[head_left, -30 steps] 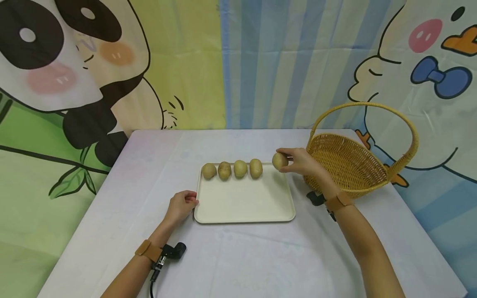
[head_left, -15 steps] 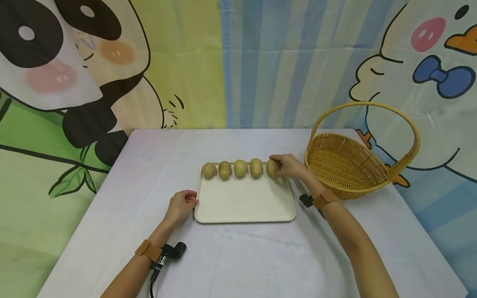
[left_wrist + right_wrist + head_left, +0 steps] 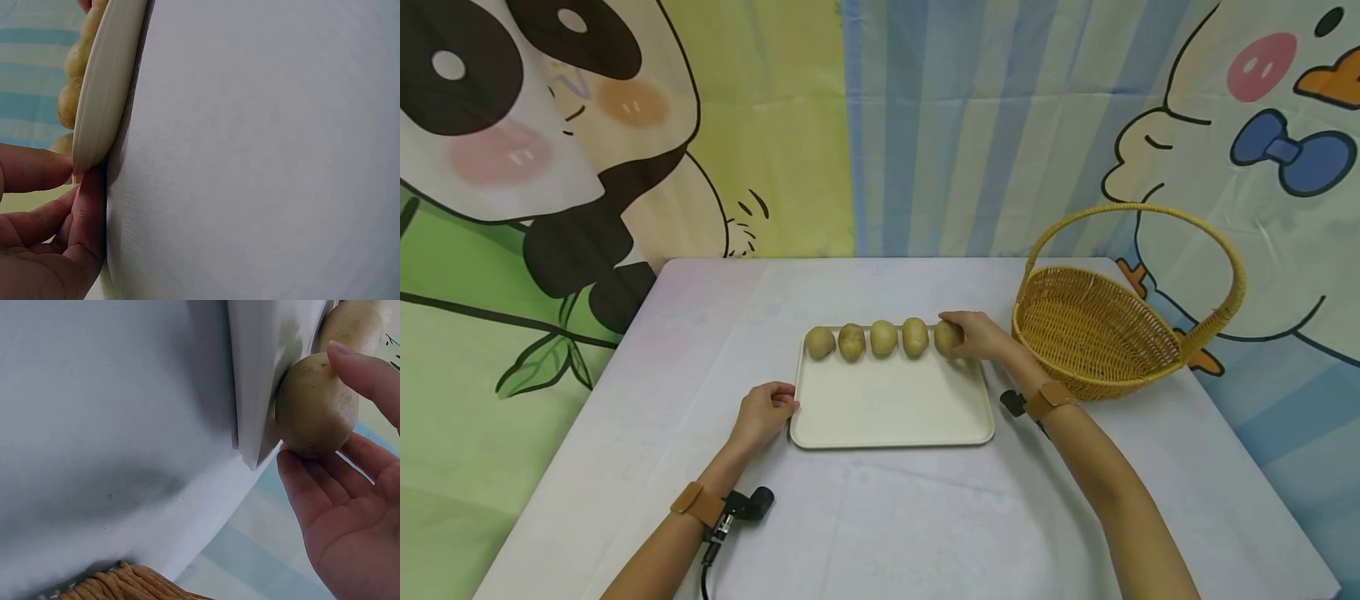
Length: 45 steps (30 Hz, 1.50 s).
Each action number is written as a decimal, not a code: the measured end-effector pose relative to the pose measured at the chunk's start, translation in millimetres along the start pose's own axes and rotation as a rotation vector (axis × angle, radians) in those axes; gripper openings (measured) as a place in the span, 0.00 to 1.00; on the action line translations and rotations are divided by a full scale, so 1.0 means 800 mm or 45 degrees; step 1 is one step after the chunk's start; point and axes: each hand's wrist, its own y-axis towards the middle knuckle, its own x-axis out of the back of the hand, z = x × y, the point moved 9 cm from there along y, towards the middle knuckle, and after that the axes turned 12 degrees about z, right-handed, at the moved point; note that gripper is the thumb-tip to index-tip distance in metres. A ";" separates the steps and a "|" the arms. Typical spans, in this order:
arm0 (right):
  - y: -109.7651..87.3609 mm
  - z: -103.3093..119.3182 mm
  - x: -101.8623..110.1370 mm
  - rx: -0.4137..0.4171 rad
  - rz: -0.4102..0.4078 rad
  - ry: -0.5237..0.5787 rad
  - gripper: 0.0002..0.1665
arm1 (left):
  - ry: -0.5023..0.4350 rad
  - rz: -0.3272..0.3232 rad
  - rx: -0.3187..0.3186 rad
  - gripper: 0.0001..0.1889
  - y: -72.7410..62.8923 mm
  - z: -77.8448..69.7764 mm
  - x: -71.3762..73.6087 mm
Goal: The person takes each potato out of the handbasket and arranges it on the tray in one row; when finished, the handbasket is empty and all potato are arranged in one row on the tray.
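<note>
My right hand (image 3: 981,335) grips a potato (image 3: 315,406) between thumb and fingers, at the right end of a row of potatoes. This potato sits at the far right corner of a cream tray (image 3: 891,408). In the right wrist view the thumb lies on one side of it and the fingers curl under the other. Several more potatoes (image 3: 883,339) line the tray's far edge to its left. My left hand (image 3: 763,417) pinches the tray's left rim, thumb above and a finger below, as the left wrist view shows.
A wicker basket (image 3: 1097,379) with a tall arched handle (image 3: 1150,208) stands on the table's right side, just beyond the right forearm. A white cloth covers the table (image 3: 880,525). Behind it hangs a printed curtain (image 3: 925,150) with cartoon animals.
My right hand has moved left and slightly down with the potato, from above the tray's right corner to the end of the row. The left hand stays at the rim.
</note>
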 end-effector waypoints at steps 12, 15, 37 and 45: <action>0.000 0.001 0.003 -0.057 0.004 0.017 0.46 | 0.002 -0.012 0.011 0.14 0.001 0.000 0.001; 0.000 0.001 0.003 -0.062 0.004 0.022 0.46 | 0.004 -0.012 0.004 0.14 0.001 -0.001 0.001; -0.010 -0.002 0.009 -0.082 -0.027 0.075 0.45 | -0.009 -0.005 0.012 0.14 -0.001 0.001 0.000; -0.012 0.000 0.012 -0.077 -0.040 0.088 0.43 | -0.013 0.002 0.012 0.15 0.000 0.001 -0.001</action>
